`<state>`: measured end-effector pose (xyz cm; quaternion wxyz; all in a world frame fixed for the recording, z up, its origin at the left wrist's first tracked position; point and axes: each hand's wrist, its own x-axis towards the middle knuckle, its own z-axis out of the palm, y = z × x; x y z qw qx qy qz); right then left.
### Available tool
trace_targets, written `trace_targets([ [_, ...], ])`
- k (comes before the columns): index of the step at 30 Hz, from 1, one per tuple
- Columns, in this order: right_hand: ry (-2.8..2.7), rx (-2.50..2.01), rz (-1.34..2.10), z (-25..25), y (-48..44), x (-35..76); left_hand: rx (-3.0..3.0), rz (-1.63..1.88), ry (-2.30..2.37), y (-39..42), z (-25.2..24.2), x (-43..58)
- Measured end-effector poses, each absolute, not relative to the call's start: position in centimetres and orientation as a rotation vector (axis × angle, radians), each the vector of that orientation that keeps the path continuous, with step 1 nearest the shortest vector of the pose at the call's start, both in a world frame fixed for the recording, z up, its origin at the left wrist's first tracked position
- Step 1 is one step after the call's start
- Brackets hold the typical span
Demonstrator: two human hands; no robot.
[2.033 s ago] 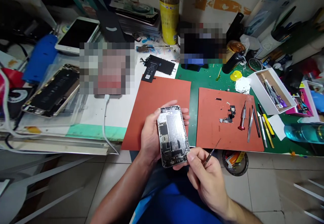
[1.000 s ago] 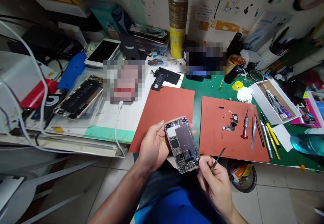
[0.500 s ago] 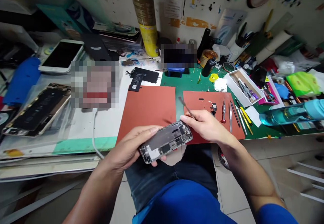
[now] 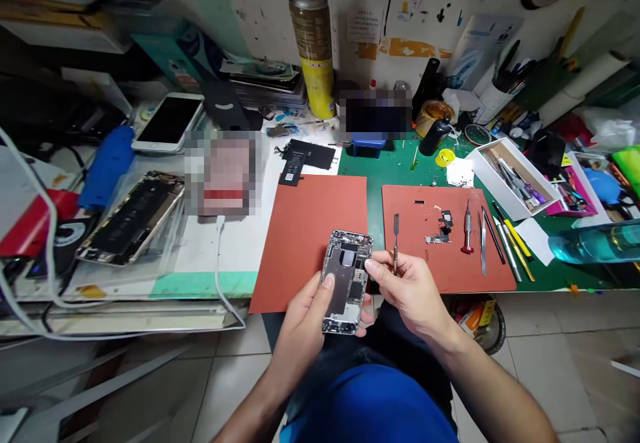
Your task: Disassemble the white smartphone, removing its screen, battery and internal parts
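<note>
An opened phone housing (image 4: 343, 283) with bare circuit parts is tilted over the near edge of the left red-brown mat (image 4: 310, 229). My left hand (image 4: 313, 309) grips it by the left side, thumb on its inner face and fingertips showing past the right edge. My right hand (image 4: 405, 283) is closed around a thin metal spudger (image 4: 396, 236) that points up and away. Its thumb and index finger touch the housing's upper right edge. Small dark parts (image 4: 444, 226) lie on the right mat (image 4: 415, 269), beside a screwdriver (image 4: 468, 229) and tweezers (image 4: 483, 243).
At the left lie another opened phone (image 4: 133, 219), a white phone (image 4: 169, 123) and a white cable (image 4: 218, 276). Two black batteries (image 4: 294, 164) rest behind the left mat. A spray can (image 4: 315, 49), a tool box (image 4: 515, 179) and a blue bottle (image 4: 595, 243) stand farther out.
The housing has turned from slanting to nearly upright in view. The spudger now points straight away instead of leaning left. The camera view has shifted left, and more small parts show on the right mat.
</note>
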<state>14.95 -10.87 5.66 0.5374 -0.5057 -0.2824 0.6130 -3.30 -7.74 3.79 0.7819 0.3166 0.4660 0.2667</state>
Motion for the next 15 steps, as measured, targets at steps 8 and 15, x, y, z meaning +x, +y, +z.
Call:
trace_targets([
  [8,-0.671,-1.274,1.437,5.3,-10.5,15.0,0.929,0.611,1.113,-7.6,4.3,-4.5],
  [15,-0.720,-1.352,1.446,4.8,-9.7,15.1,1.402,0.630,1.261,-7.1,3.8,-5.9],
])
